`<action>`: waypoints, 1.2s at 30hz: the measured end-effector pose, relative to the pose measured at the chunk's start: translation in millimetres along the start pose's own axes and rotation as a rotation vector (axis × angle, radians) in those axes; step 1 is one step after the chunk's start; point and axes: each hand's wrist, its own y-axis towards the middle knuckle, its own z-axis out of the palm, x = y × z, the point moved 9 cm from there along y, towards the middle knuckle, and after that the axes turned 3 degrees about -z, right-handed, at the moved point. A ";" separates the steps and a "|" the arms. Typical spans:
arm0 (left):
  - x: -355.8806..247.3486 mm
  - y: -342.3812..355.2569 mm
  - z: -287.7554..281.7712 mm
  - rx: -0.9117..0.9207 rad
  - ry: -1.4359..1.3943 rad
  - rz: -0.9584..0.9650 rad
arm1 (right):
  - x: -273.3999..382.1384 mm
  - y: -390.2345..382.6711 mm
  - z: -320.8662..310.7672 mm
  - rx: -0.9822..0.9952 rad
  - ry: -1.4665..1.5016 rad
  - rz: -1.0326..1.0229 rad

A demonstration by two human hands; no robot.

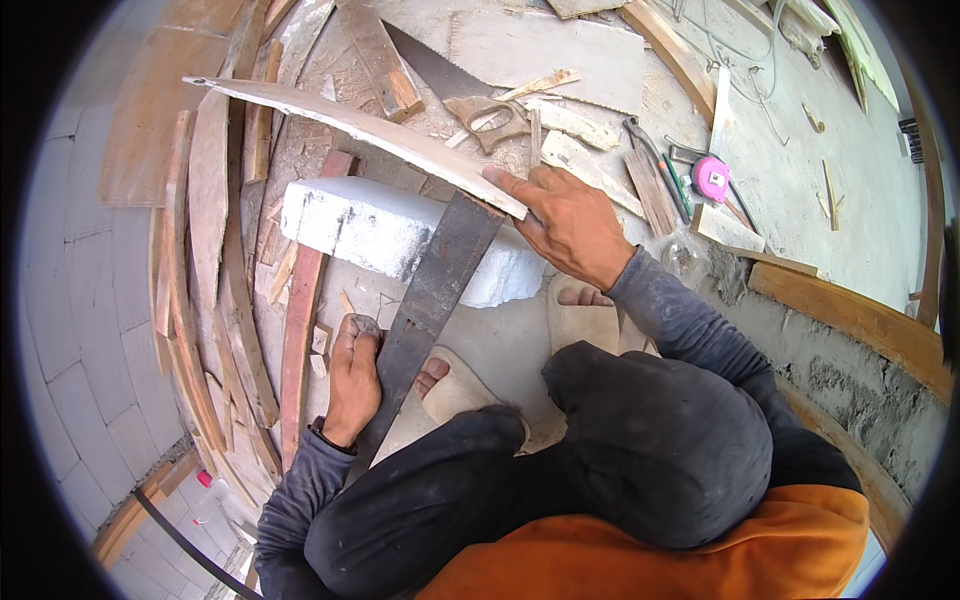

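Observation:
My left hand [352, 380] is closed around the handle of a broad, dark, rusty chopping blade [440, 280]. The blade slants up and to the right, and its tip meets the underside of a long, pale, curved wood strip [350, 125]. My right hand [565, 220] holds the near end of that strip, fingers spread along its top. The strip lies across a white block [370, 230] that rests on the floor in front of my sandalled feet [580, 310].
A hand saw [470, 100] lies behind the strip among wood scraps. A pink tape measure [711, 178] and pliers [650, 150] lie at the right. Curved wood offcuts [210, 250] pile up at the left. A curved wooden rim [850, 315] runs along the right.

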 end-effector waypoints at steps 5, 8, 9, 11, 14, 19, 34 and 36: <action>-6.8 -2.3 3.6 0.000 -0.012 0.026 | 13.0 3.7 -10.8 -0.025 0.005 -0.018; 0.9 -1.9 6.4 0.013 -0.185 -0.095 | 12.5 2.4 -9.3 -0.053 -0.005 -0.028; 0.2 -1.5 5.4 0.026 -0.179 -0.091 | 12.5 3.2 -8.1 -0.044 -0.011 -0.018; -1.5 0.0 1.9 0.050 -0.169 -0.084 | 13.5 4.9 -5.4 -0.025 -0.021 0.000; -65.7 21.4 -21.0 -0.053 0.002 0.180 | 10.5 2.4 -5.5 -0.039 -0.031 -0.003; -194.4 44.5 1.6 0.012 0.418 0.945 | 8.5 1.5 -3.3 -0.052 -0.022 0.018; -197.3 91.1 30.9 0.145 0.199 0.887 | 18.1 -5.2 -41.0 0.057 0.058 -0.008; -194.0 98.8 28.4 0.117 0.170 0.851 | 26.9 -6.4 -52.9 -0.027 0.158 -0.085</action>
